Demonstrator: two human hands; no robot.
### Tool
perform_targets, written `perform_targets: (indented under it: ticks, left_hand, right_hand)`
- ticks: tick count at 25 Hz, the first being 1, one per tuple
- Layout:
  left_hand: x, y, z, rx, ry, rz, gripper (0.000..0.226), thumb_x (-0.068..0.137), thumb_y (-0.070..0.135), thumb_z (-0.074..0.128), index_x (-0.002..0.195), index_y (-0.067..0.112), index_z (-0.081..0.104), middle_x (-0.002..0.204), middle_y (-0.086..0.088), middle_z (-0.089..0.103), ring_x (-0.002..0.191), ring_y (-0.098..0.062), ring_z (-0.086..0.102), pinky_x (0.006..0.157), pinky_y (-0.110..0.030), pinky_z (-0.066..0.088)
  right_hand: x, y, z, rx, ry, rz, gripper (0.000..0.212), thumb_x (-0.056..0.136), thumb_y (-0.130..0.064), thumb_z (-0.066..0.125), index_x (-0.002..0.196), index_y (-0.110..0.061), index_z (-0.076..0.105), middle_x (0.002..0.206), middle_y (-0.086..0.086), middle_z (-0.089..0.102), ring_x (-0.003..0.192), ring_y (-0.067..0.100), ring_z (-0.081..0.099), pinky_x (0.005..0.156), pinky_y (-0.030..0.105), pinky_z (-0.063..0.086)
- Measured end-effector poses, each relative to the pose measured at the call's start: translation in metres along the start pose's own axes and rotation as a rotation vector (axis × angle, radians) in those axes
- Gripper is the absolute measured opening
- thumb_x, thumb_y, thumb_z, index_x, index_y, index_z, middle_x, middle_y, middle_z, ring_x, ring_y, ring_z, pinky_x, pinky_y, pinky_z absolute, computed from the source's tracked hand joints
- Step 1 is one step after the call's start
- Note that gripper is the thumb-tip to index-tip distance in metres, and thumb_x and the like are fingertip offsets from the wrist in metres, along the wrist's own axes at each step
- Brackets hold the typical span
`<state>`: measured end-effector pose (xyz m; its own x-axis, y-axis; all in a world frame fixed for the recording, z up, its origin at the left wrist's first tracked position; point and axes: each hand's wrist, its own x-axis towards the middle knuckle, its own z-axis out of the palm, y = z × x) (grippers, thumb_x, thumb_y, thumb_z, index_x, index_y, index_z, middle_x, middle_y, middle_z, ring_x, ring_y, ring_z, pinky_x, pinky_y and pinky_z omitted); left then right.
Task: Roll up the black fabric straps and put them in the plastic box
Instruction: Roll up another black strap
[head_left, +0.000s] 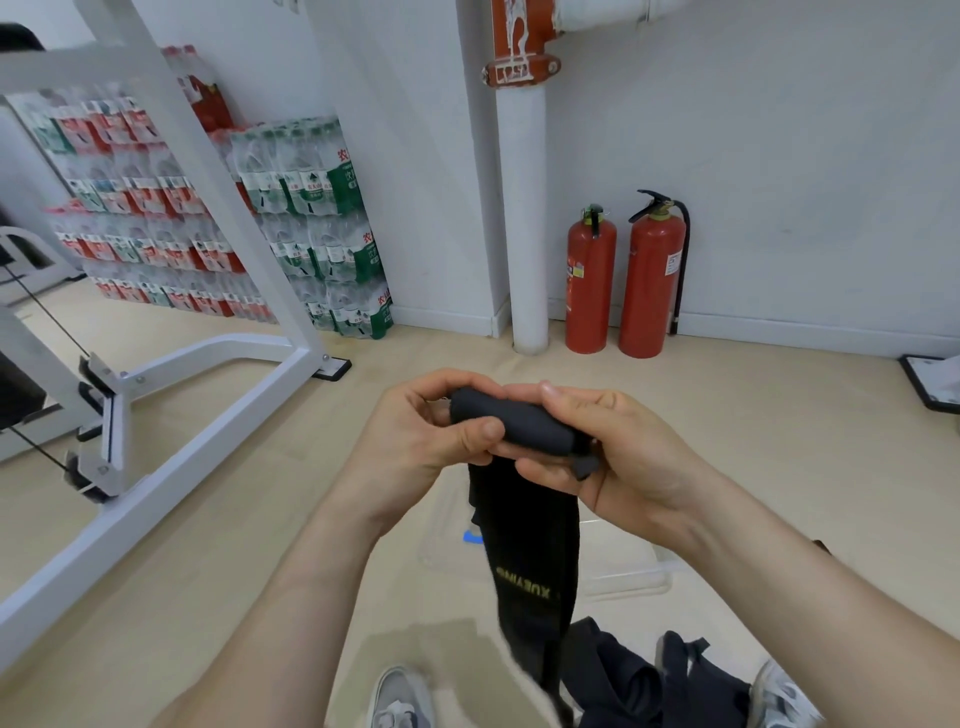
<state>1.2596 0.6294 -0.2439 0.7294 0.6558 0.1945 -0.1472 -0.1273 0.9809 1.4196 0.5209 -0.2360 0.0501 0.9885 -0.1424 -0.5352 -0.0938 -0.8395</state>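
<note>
Half done at best: left hand (415, 431) and right hand (628, 457) both grip the part-rolled strap (519, 421), its tail (524, 545) hanging over the clear box (634, 584) on the floor, more straps (623, 670) heaped by the shoes (400, 696) still unrolled, I reckon.

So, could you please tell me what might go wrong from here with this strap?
The roll is held only between the left hand and right hand; a slack hold could let the black strap unwind. Its long tail hangs towards the other straps on the floor and might snag or roll up crooked.
</note>
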Motion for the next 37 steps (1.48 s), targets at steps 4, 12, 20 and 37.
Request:
perform_targets:
  ticks: [4,12,20,37]
  left_hand:
    - [0.002,0.003,0.010,0.085,0.206,-0.007,0.019,0.078,0.029,0.077,0.083,0.014,0.066,0.069,-0.001,0.070,0.062,-0.015,0.066,0.056,-0.023,0.054]
    - [0.003,0.002,0.025,0.147,0.438,-0.022,0.043,0.083,0.046,0.070,0.072,0.005,0.060,0.061,-0.006,0.049,0.052,-0.013,0.046,0.047,-0.022,0.038]
    - [-0.001,-0.010,0.033,0.562,0.296,-0.081,0.025,0.103,0.041,0.034,0.090,0.030,0.052,0.056,-0.002,0.061,0.048,-0.019,0.060,0.054,-0.034,0.046]
    - [-0.002,0.014,0.024,0.215,0.265,0.103,0.029,0.096,0.003,0.058,0.122,0.013,0.065,0.110,-0.002,0.073,0.102,-0.015,0.069,0.087,-0.026,0.055]
  right_hand:
    - [-0.004,0.000,0.002,-0.093,-0.091,-0.018,0.040,0.084,-0.030,0.060,0.117,-0.008,0.069,0.114,0.015,0.073,0.106,0.025,0.071,0.082,0.031,0.060]
    - [-0.005,0.002,0.009,-0.355,-0.076,-0.126,0.035,0.082,0.005,0.069,0.115,-0.008,0.069,0.108,0.010,0.075,0.105,0.021,0.071,0.085,0.028,0.058]
    - [0.001,0.010,0.015,-0.474,0.285,-0.174,0.021,0.096,-0.024,0.061,0.092,-0.006,0.071,0.073,0.011,0.075,0.064,0.021,0.073,0.054,0.024,0.053]
    - [-0.003,-0.014,-0.003,-0.648,0.092,0.007,0.024,0.096,-0.041,0.057,0.087,-0.022,0.068,0.070,0.006,0.064,0.049,0.013,0.052,0.049,0.021,0.035]
